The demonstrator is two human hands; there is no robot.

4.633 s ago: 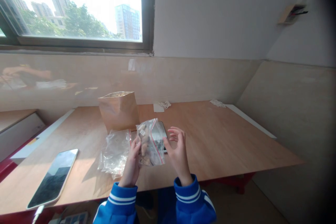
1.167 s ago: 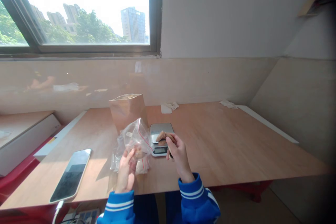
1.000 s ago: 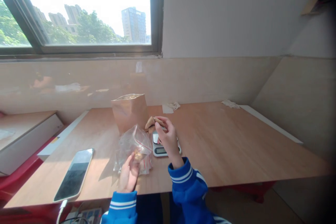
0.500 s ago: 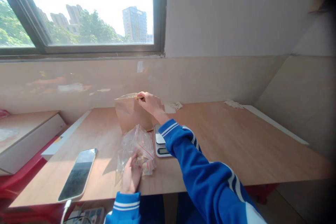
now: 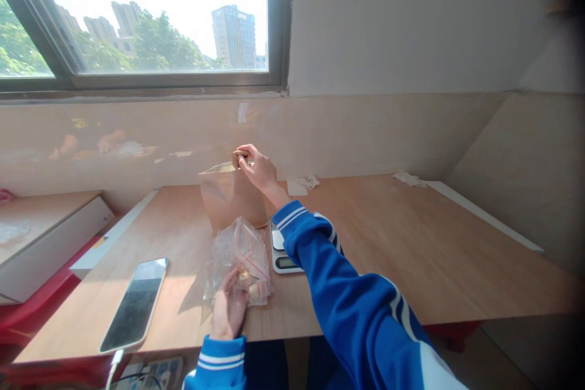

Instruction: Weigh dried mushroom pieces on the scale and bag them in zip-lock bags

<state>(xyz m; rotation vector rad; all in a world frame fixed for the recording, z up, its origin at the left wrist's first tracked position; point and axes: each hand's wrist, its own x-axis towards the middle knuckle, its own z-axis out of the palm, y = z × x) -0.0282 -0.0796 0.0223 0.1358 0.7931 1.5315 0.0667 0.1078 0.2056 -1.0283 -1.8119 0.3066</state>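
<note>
A brown paper bag stands upright with its top open near the wall. Just above its mouth, my right hand pinches a flat, brown, roundish piece, too small to name surely. Nearer to me, my left hand grips the lower left of a clear zip-lock bag with red seal lines. Light brown pieces show through its plastic by my fingers. To the right is a white kitchen scale with a small display, partly covered by my right sleeve.
A smartphone lies on the left of the wooden table, a white cable plugged into it. Crumpled tissues and more white paper lie along the back. At the left stands a lower shelf.
My right hand has risen slightly from the paper bag's rim, and the brown piece in its fingers now shows above the opening. My left hand stays on the zip-lock bag.
</note>
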